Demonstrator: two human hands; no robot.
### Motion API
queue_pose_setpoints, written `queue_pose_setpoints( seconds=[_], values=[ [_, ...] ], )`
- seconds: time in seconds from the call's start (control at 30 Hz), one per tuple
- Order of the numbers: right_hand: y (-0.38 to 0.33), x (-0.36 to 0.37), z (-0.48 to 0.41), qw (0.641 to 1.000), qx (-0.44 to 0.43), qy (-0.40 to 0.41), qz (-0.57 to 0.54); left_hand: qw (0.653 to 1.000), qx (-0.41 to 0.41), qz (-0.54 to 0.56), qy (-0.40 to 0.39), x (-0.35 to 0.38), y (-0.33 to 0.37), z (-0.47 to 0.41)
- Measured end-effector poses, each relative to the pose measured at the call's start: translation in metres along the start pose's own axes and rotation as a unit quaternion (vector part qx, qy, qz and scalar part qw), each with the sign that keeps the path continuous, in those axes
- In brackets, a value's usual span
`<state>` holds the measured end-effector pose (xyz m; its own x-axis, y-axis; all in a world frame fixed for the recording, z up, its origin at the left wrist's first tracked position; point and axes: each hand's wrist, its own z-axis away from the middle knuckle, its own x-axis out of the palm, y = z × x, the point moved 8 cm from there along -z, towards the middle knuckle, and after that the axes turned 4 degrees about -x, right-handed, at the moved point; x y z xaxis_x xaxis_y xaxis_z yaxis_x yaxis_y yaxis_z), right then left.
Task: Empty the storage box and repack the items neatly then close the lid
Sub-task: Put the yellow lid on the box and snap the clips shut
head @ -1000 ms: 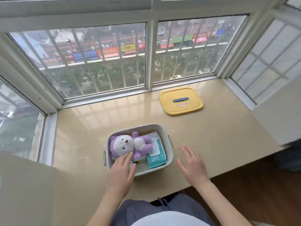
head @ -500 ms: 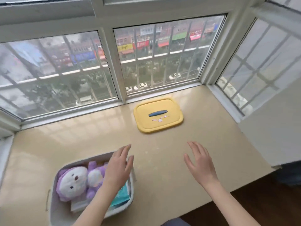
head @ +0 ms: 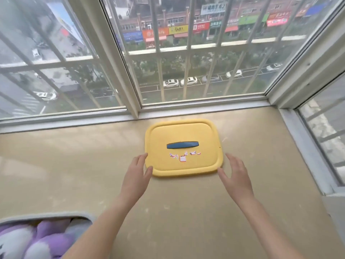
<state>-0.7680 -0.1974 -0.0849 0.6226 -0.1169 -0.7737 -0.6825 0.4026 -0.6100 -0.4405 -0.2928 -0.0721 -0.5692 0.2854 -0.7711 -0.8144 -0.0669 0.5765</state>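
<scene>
The left hand [head: 137, 171] and right hand [head: 236, 174] are flanking the lid [head: 183, 131], grips wide, holding nothing. Closing is probably starting. Next comes clasping its edges, heading for the box [head: 46, 216].

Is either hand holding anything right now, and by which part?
Nothing is held. The left hand and right hand flank the yellow lid, both open, neither gripping it.

Sill [head: 74, 165]: beige, glossy, below the window. On it: yellow lid [head: 184, 133], flat, handle up, near the glass; box [head: 46, 214], lower left, cropped and blurred, seemingly grey-rimmed, well apart from the lid.
</scene>
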Motion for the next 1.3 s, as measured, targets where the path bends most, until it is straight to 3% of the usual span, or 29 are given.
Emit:
queue_pose_setpoints(
  seconds=[0.17,0.37,0.53,0.63,0.77,1.07,1.3],
  values=[
    [0.049,0.059,-0.059,0.999,0.036,-0.032,-0.008,0.995,-0.092,0.022,-0.012,0.058,-0.045,-0.066],
    [0.075,0.086,-0.095,0.993,0.051,-0.067,0.079,0.987,-0.136,-0.081,-0.033,0.097,-0.068,-0.090],
    [0.064,0.082,-0.079,0.996,0.073,-0.058,0.000,0.986,-0.163,0.031,-0.018,0.092,-0.062,-0.074],
    [0.058,0.062,-0.050,0.993,0.085,-0.006,-0.086,0.981,-0.160,0.109,0.000,0.069,-0.057,-0.051],
    [0.038,0.019,0.008,0.989,0.070,0.037,-0.124,0.982,-0.121,0.143,0.014,0.020,-0.045,-0.007],
    [-0.066,-0.045,0.125,0.985,-0.018,0.090,-0.145,0.980,-0.059,0.156,0.106,-0.126,-0.019,0.119],
    [-0.169,-0.042,0.204,0.990,-0.079,0.091,-0.079,0.967,-0.050,0.185,0.166,-0.222,-0.059,0.210]
  ],
)
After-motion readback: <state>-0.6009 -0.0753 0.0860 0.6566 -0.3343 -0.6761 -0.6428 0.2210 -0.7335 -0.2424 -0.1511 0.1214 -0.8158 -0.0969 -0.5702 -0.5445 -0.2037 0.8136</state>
